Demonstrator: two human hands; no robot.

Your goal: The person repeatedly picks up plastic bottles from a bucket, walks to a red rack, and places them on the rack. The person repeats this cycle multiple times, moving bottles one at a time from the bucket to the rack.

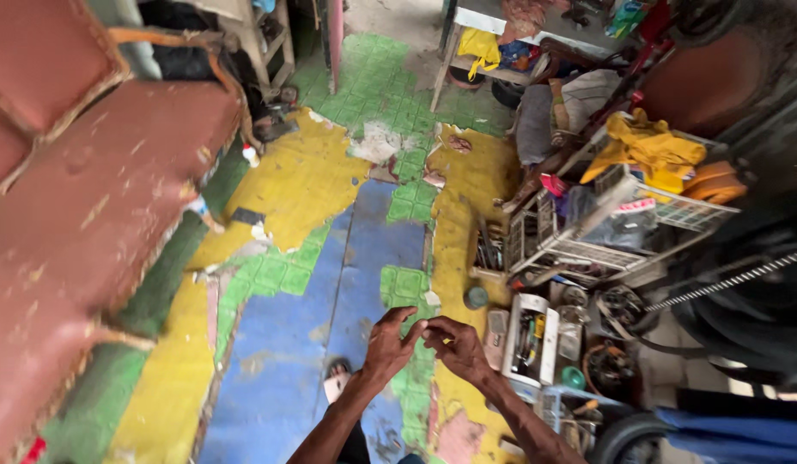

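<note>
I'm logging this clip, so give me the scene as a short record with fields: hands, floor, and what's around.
left hand: raised over the floor, fingertips meeting the right hand
right hand: fingers curled; whether they pinch something is too small to tell
floor: worn blue, yellow and green covering
nearest thing: open tool tray
right side: wire basket
left side: red seat
</note>
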